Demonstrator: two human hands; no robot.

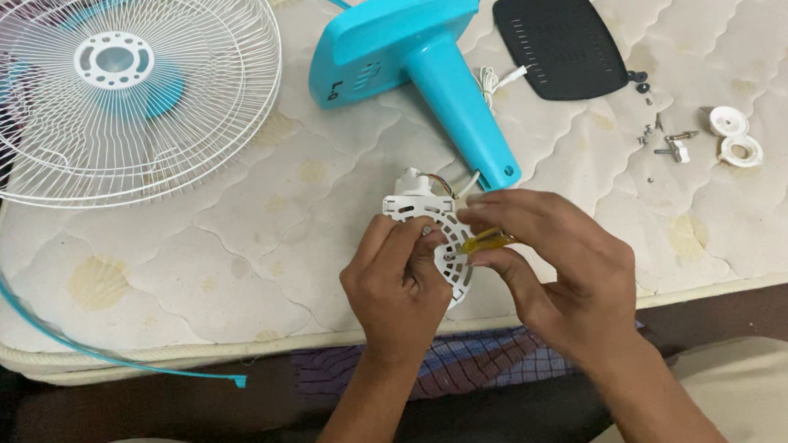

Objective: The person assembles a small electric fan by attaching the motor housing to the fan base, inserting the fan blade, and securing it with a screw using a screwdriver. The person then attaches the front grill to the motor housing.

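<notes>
Both hands meet over the mattress [224, 257] edge: the left hand [398, 284] is clamped on a white motor housing [428, 223], the right hand [562, 268] pinches a yellow screwdriver [484, 240] just beside it. Its long axis runs left-right, tip toward the housing. Beyond them, the blue stand [442, 72] lies slantwise, neck toward the hands.

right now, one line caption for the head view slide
Left hand steadies white fan motor housing; right hand works yellow screwdriver.

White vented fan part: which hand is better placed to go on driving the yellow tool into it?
Probably the right hand: it already grips the yellow-handled tool against the white vented fan part, while the left hand holds that part.
</notes>
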